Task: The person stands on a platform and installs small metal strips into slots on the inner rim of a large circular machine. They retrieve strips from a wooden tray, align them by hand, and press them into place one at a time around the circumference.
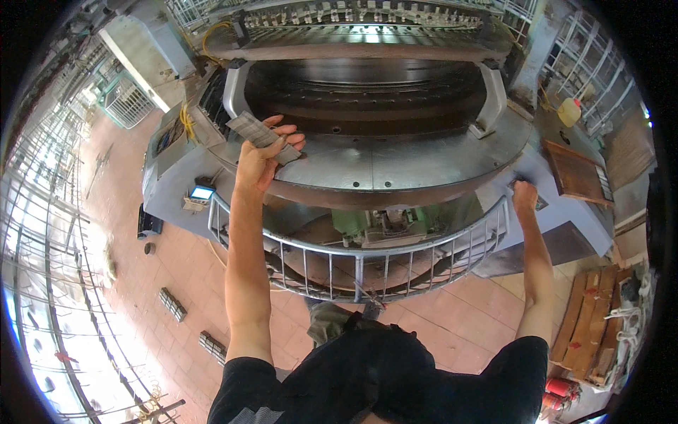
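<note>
My left hand grips a flat grey bundle that looks like thin metal strips, with the thumb across it and the fingers spread behind. It is held above the left part of the round metal bed of a large circular knitting machine. Off to the right, my right hand is closed in a fist against the machine's pale grey side housing. Whatever lies inside that fist is hidden.
A curved metal railing stands between my body and the machine. At left, a small lit screen is mounted on the housing. Two bundles of small pieces lie on the tiled floor. Wooden boards and red cones are at lower right.
</note>
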Demonstrator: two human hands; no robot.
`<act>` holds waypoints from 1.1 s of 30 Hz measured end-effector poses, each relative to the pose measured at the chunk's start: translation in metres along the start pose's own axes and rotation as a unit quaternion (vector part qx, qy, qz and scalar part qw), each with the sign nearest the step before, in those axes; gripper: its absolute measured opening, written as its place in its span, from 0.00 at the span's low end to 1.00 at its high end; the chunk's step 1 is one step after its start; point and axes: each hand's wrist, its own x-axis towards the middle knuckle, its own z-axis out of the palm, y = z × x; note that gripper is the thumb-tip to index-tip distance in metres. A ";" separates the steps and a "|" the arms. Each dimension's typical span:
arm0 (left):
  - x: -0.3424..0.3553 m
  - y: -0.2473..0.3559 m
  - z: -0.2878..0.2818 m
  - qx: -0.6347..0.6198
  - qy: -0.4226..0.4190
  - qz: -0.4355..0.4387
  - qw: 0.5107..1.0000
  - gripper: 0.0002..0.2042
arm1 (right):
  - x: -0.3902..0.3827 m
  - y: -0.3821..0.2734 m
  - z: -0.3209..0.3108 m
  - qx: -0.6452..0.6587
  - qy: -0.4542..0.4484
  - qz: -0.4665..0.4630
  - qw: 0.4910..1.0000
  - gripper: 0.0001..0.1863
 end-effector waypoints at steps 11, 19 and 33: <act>0.001 0.001 0.003 0.001 0.006 -0.001 1.000 0.24 | -0.001 0.003 0.009 0.009 0.044 -0.011 0.999 0.15; 0.001 0.000 0.001 -0.001 0.000 0.003 1.000 0.24 | 0.001 0.003 0.006 -0.005 0.024 -0.011 1.000 0.08; 0.002 -0.001 -0.005 -0.001 -0.019 -0.003 1.000 0.24 | 0.001 -0.001 -0.004 0.000 0.003 0.006 1.000 0.06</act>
